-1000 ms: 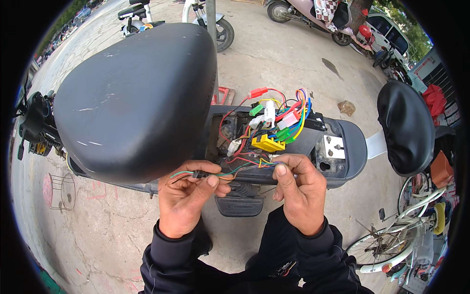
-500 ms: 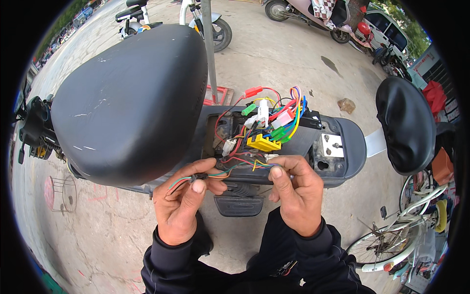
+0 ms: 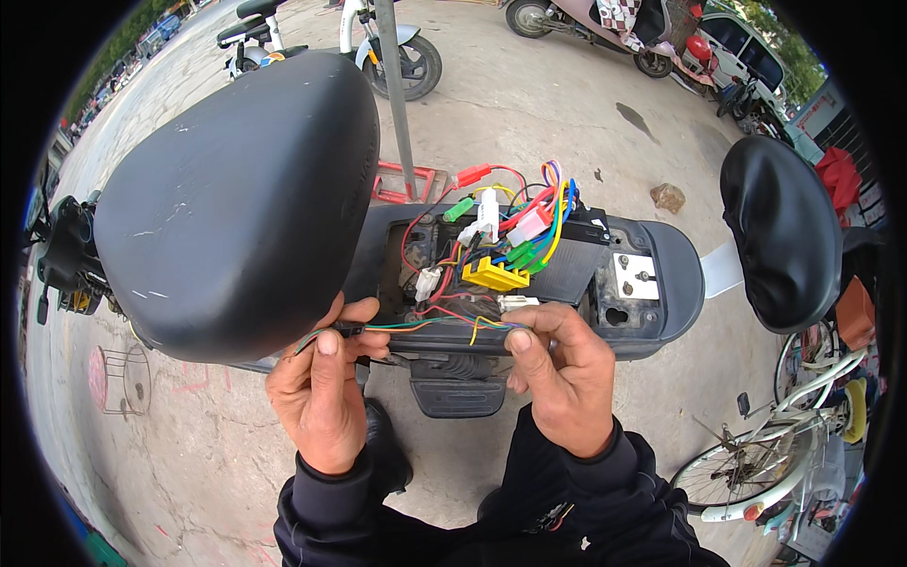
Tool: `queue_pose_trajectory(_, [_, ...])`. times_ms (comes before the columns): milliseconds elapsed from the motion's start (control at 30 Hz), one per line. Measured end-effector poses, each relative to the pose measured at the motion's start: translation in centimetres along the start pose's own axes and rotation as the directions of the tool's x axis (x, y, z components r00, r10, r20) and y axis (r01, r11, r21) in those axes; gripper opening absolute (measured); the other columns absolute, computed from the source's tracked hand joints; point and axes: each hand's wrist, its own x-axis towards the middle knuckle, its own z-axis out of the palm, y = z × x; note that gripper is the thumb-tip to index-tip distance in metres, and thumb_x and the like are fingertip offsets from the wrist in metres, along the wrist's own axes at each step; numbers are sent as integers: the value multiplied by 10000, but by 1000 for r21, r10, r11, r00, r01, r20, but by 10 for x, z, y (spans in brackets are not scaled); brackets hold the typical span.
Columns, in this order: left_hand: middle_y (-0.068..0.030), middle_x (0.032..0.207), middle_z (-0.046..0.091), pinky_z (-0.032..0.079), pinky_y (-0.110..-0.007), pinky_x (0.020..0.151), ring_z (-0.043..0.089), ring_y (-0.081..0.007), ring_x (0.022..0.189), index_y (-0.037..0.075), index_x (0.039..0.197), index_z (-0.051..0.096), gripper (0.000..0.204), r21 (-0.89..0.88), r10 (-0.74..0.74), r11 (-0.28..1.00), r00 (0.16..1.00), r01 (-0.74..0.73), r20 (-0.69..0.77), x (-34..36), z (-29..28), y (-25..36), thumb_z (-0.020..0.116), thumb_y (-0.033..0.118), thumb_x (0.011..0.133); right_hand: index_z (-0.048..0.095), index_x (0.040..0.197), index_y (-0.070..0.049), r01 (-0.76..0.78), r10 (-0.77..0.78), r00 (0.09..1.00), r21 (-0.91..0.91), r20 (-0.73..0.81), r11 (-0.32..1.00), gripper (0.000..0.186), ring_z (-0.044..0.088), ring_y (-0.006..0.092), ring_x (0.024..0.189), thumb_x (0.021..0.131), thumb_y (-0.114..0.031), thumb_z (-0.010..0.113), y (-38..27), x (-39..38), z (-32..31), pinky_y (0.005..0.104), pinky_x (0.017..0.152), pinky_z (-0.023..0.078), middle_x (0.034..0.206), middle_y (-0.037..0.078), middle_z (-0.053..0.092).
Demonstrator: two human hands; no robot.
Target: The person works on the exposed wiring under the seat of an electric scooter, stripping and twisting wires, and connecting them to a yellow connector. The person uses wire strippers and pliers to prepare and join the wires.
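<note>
My left hand pinches a small black connector with thin coloured wires coming out of both sides. From it the wires, green and orange among them, stretch nearly straight to my right hand. Thumb and forefinger of that hand grip the far end, where a short yellow wire sticks up. Just beyond lies the open compartment of an electric scooter, with a bundle of wires, a yellow connector, white connectors, green connectors and a red connector.
The raised black seat fills the left side. A black backrest pad stands at the right. Beneath my hands is a footrest. A grey pole rises behind the scooter; a white bicycle stands lower right.
My left hand has moved left with the connector, and the wires between my hands are now pulled straighter. My right hand has shifted slightly left.
</note>
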Motion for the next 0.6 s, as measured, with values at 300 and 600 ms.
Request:
queue_pose_trajectory(300, [-243, 1156, 754, 627, -340, 785, 752, -235, 858, -46, 1227, 714, 246, -65, 24, 997, 993, -32, -113, -2, -2, -8, 646, 120, 1059, 677, 1111, 23, 63, -62, 997, -10, 34, 998, 153, 566, 56, 619, 1050, -117, 680, 5, 0, -4, 236, 569, 464, 807, 30, 628])
queue_pose_trajectory(600, [-296, 1177, 739, 600, -403, 873, 751, -286, 892, -61, 1316, 665, 333, -63, 62, 996, 998, -60, 24, -15, -9, -3, 625, 164, 1074, 708, 1108, 24, 157, -149, 983, -81, 104, 984, 124, 627, 119, 753, 990, -15, 704, 10, -5, -14, 256, 668, 511, 1013, 112, 684])
